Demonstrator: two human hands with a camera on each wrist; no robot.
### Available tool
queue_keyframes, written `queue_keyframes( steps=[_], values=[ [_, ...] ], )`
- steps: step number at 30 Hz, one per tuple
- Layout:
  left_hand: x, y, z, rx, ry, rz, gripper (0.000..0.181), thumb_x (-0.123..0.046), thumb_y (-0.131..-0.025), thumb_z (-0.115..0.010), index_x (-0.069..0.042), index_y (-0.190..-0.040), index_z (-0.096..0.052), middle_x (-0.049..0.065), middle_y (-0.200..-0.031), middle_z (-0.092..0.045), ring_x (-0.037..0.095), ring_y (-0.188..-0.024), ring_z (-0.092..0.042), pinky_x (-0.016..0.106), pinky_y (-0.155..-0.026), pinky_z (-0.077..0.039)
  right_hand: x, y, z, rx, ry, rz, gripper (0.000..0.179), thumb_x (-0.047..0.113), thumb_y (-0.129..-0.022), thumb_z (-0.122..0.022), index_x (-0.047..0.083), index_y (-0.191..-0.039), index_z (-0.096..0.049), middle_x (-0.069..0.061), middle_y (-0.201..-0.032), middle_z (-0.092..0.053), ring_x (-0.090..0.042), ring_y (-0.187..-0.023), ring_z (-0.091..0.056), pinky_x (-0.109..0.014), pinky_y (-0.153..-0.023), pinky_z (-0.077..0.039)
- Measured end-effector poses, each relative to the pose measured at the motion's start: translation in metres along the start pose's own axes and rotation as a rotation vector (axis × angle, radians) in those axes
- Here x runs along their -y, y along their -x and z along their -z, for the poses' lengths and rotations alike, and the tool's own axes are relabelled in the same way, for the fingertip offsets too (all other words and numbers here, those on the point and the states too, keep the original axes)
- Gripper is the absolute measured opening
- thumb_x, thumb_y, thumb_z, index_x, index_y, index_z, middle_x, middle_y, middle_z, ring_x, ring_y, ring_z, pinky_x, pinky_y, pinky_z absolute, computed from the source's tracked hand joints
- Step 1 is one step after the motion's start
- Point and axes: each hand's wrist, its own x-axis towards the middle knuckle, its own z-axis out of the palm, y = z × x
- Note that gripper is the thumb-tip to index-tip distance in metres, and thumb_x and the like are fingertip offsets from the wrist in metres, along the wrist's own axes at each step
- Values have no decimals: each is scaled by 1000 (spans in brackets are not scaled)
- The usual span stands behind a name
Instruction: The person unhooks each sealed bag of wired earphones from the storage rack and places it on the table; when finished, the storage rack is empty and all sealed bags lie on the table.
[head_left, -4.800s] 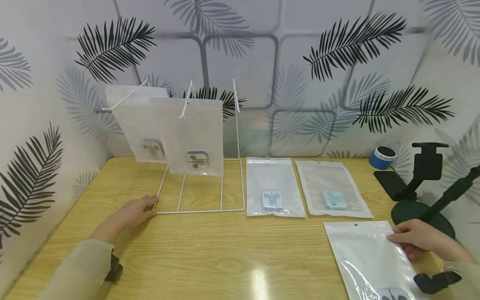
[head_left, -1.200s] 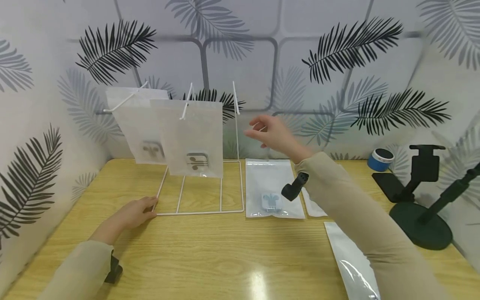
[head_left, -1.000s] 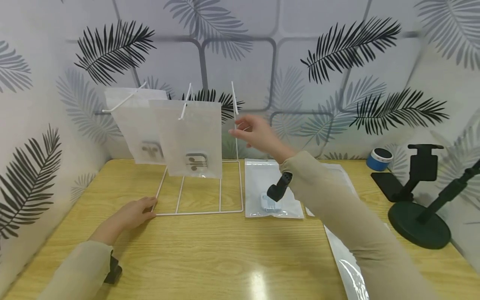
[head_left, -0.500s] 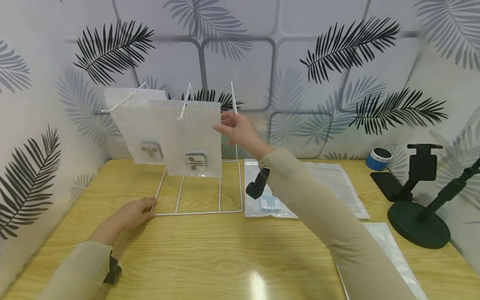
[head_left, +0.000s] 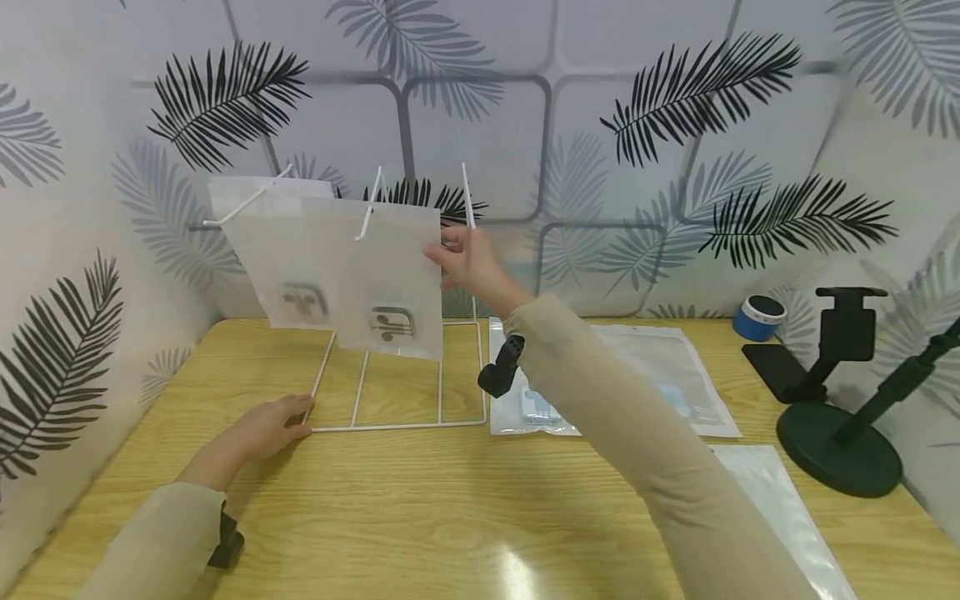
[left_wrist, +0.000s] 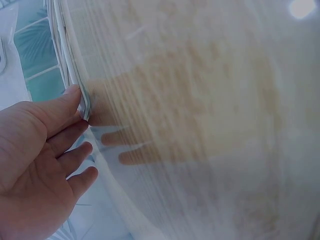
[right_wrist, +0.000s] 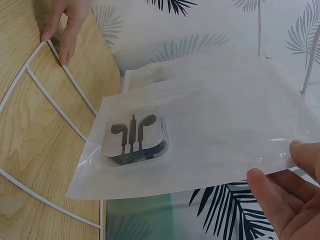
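Note:
My left hand [head_left: 272,427] pinches the front left corner of the white wire rack [head_left: 408,427]; in the left wrist view its thumb [left_wrist: 65,102] and index finger hold the wire while the other fingers are spread. My right hand [head_left: 476,265] pinches the right edge of the front zip bag [head_left: 375,271], which hangs from the rack's middle hook [head_left: 367,221]. Through that bag show boxed earphones [right_wrist: 134,135] at its bottom. Behind and to the left, a second zip bag [head_left: 258,258] hangs on the left hook [head_left: 247,204]. The right hook [head_left: 468,200] carries no bag.
Two zip bags lie right of the rack: one [head_left: 502,358] partly under the right forearm, another [head_left: 652,358] beside it. A third bag [head_left: 780,500] lies nearer, partly covered by the sleeve. A dark phone stand [head_left: 840,450] and a blue round object [head_left: 759,319] stand far right.
My right hand has left the bag lying at the front right, moved up and left past the right hook, and taken the front hanging bag's edge. My left hand has stayed on the rack corner.

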Motion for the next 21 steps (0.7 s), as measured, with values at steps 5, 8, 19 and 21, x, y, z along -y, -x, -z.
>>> queue_keyframes(
  steps=[5,8,19,21],
  values=[
    [1,0,0,1,6,4,51,-17,-93,-56,12,-132,-40,34,-135,-34,53,-121,-29,62,-96,-27,0,1,-1,-12,16,9,24,17,-93,-58,-1,-108,-62,-14,-115,-60,-23,-78,-62,-29,-65,-55],
    [1,0,0,-2,1,6,51,-17,-93,-55,12,-132,-40,34,-135,-34,53,-121,-29,62,-96,-27,1,2,-1,-20,20,21,24,16,-93,-57,-1,-109,-63,-14,-113,-61,-23,-75,-62,-28,-63,-55],
    [3,-2,-2,-7,-14,-12,50,-15,-93,-56,13,-131,-40,34,-133,-36,53,-120,-31,61,-96,-28,-1,2,-3,-44,25,47,18,14,-93,-57,-1,-101,-65,-10,-94,-64,-18,-61,-58,-28,-58,-55],
    [3,-1,-2,-9,-18,-15,50,-15,-92,-56,13,-131,-40,34,-133,-36,53,-120,-31,61,-96,-29,-1,2,-4,-48,22,42,18,14,-93,-57,-1,-100,-65,-10,-91,-63,-17,-60,-57,-28,-58,-55]
  ],
)
